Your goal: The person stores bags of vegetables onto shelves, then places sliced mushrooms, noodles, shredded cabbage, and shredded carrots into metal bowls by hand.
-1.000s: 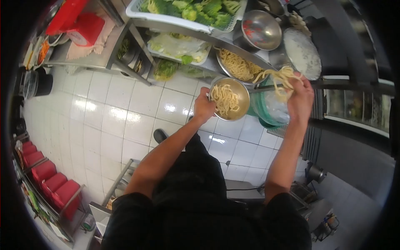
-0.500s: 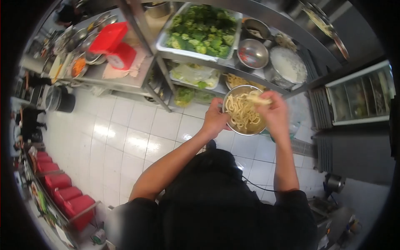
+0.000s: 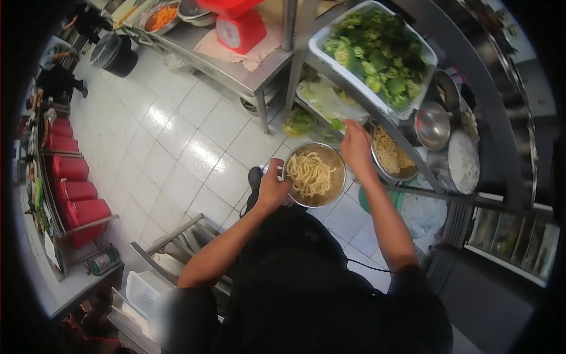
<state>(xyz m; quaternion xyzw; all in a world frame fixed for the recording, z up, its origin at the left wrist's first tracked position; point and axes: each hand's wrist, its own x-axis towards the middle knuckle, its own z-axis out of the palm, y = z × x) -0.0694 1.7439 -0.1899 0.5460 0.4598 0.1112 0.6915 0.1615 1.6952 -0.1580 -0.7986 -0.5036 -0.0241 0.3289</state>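
Observation:
My left hand (image 3: 273, 187) is closed on the rim of a round metal bowl (image 3: 338, 187), thumb and fingers at its left side. Thick pale noodles (image 3: 311, 173) lie in a loose heap inside. My right hand (image 3: 357, 146) is raised just right of the bowl, apart from it, near the edge of the lower shelf. Its fingers are drawn together, and whatever may be between them is hidden. Close to the fingertips is a bit of green leaf by the tray of bagged greens (image 3: 330, 100). A larger bowl of noodles (image 3: 389, 152) sits right of that hand.
Above, a white basket of chopped green vegetables (image 3: 377, 59) rests on the shelf beside a metal bowl (image 3: 432, 125) and a white-topped container (image 3: 463, 162). A red scale (image 3: 240, 29) stands on the steel table. Red chairs (image 3: 76, 192) line the left; people stand farther back.
My right hand has left the bowl, where it held noodles, and moved to the shelf edge. The view has turned right, and the bowl sits lower and nearer my body.

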